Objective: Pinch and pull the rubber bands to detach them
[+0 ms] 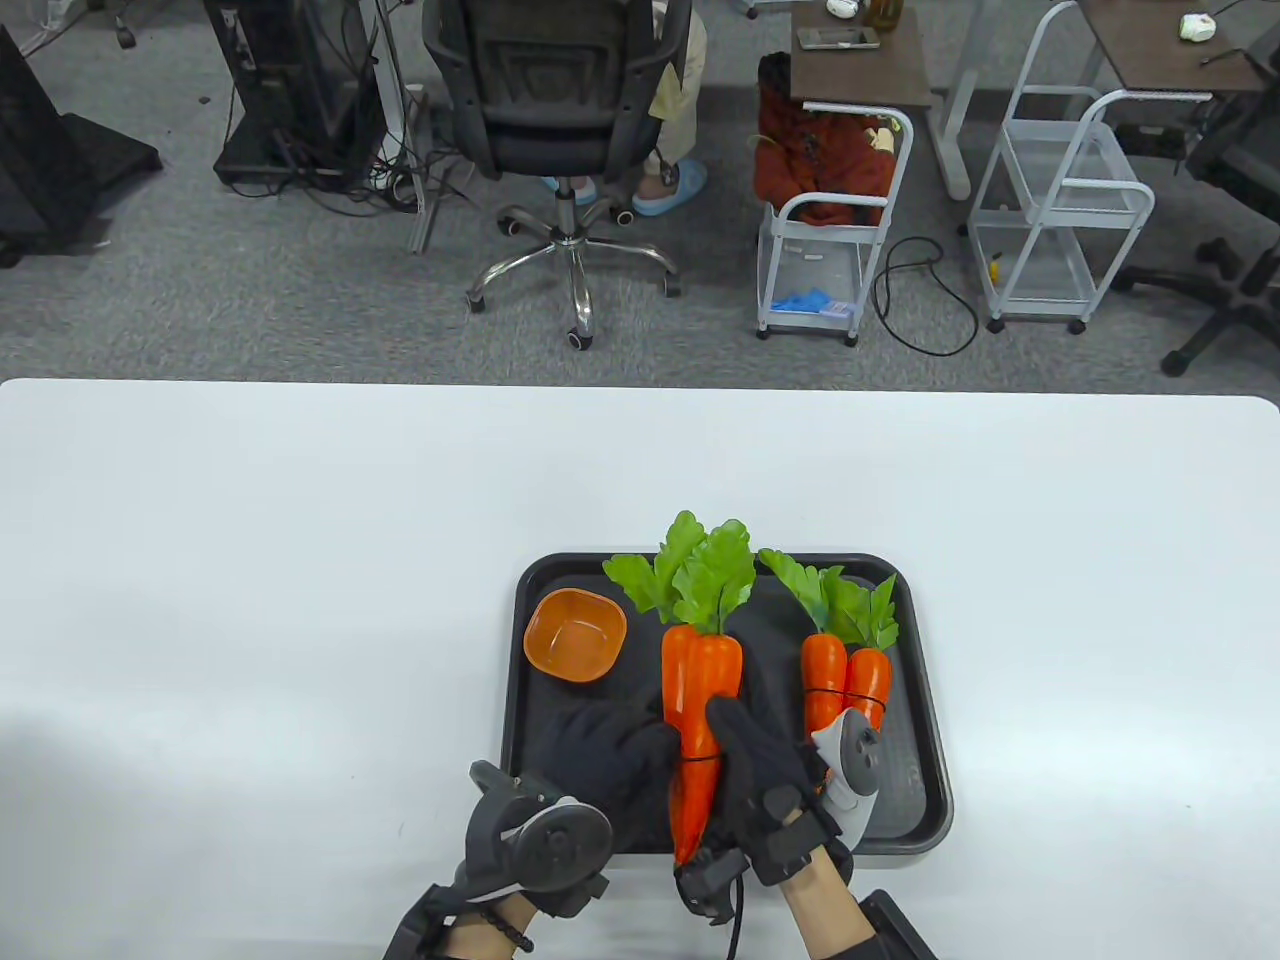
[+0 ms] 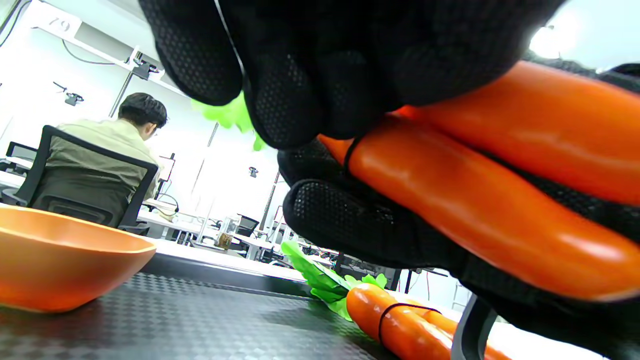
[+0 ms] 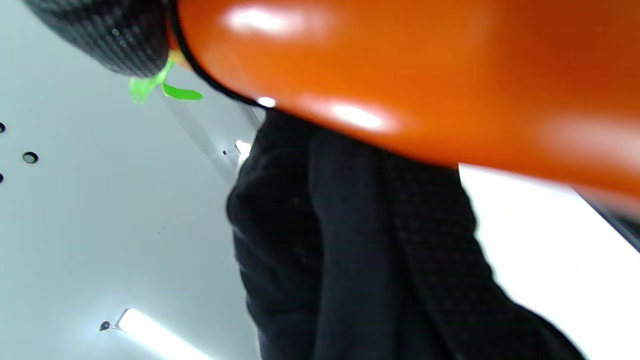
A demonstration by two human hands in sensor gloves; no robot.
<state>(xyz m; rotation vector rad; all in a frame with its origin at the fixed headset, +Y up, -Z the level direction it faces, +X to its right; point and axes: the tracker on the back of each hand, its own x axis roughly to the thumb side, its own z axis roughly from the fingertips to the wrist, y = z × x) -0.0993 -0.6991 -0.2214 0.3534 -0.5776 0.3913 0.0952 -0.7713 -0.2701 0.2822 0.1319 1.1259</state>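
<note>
Both hands, left (image 1: 610, 750) and right (image 1: 765, 775), hold the carrots (image 1: 700, 700) over the tray (image 1: 925, 700). The thin band (image 1: 697, 760) looks stretchy; pinch it, maybe near the tips.

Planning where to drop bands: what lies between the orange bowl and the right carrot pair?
The held carrot bundle, gripped by both hands, shown in the table view.
</note>
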